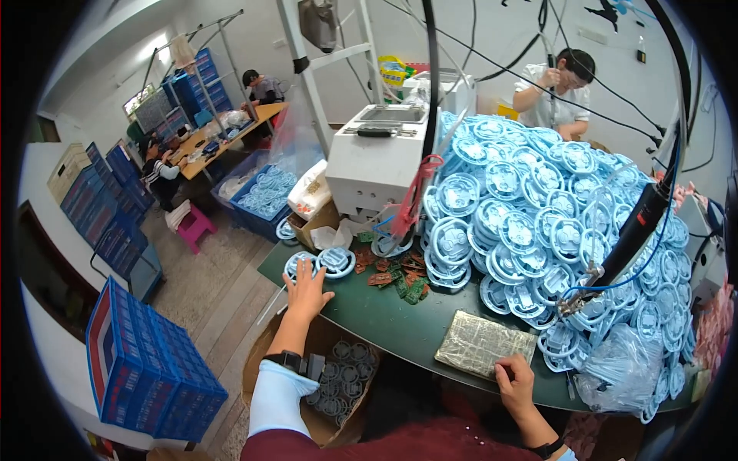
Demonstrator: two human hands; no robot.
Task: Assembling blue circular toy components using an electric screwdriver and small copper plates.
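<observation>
My left hand (306, 292) reaches to the left end of the green table (369, 315), its fingers spread at the near edge of a light-blue plastic steering-wheel-shaped part (298, 265). Whether the fingertips grip it, I cannot tell. Beside it lies a second blue wheel part (336, 262). At the front edge my right hand (516, 384) is closed, fingers curled, next to a flat pad wrapped in shiny, crinkled tape (486, 343). Anything inside that hand is hidden. Small green circuit boards (415, 289) and reddish ones (380, 278) lie mid-table.
A tall heap of blue wheel parts (530, 207) covers the right side, with a black screwdriver-like tool (638, 230) hanging before it. A grey-white machine (377, 165) stands behind. Below sits a carton of dark round parts (342, 384). Blue crates (146, 369) stand left; a co-worker (557, 92) sits opposite.
</observation>
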